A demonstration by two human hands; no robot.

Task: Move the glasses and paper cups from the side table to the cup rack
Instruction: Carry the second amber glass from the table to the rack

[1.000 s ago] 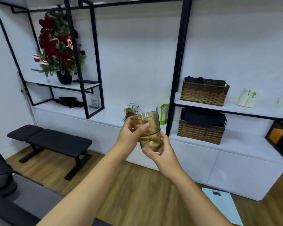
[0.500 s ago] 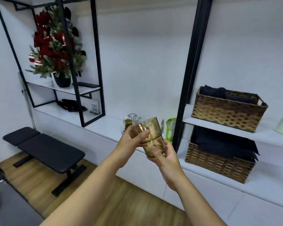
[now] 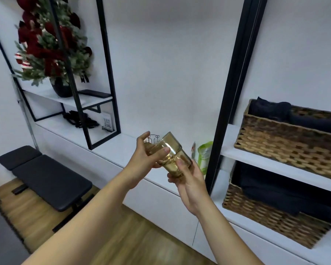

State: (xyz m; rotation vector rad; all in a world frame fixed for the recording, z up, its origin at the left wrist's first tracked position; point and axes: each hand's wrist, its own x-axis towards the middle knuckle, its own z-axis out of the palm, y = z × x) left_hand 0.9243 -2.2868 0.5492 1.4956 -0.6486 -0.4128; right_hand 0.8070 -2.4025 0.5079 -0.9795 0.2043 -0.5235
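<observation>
While both hands were raised in front of the white wall, they held two amber glasses nested one inside the other, tilted with the open rim toward the upper left. The left hand wrapped its thumb and fingers round the upper glass near the rim, and the right hand cupped the lower glass from underneath, its thumb pressed against the side. The glasses were in the air above the long white bench that ran along the wall, touching nothing but the hands.

Just behind the left hand's fingers a thin wire cup rack stood on the bench, mostly hidden; whether anything hung on it could not be told. To the right of the glasses a green pouch stood upright on the bench beside a black post. Beyond the post, two wicker baskets holding dark cloth sat on white shelves, one above the other. At the far left a black frame enclosed a shelf with a plant of red flowers in a dark pot. Below it, a black padded seat stood on the wooden floor.
</observation>
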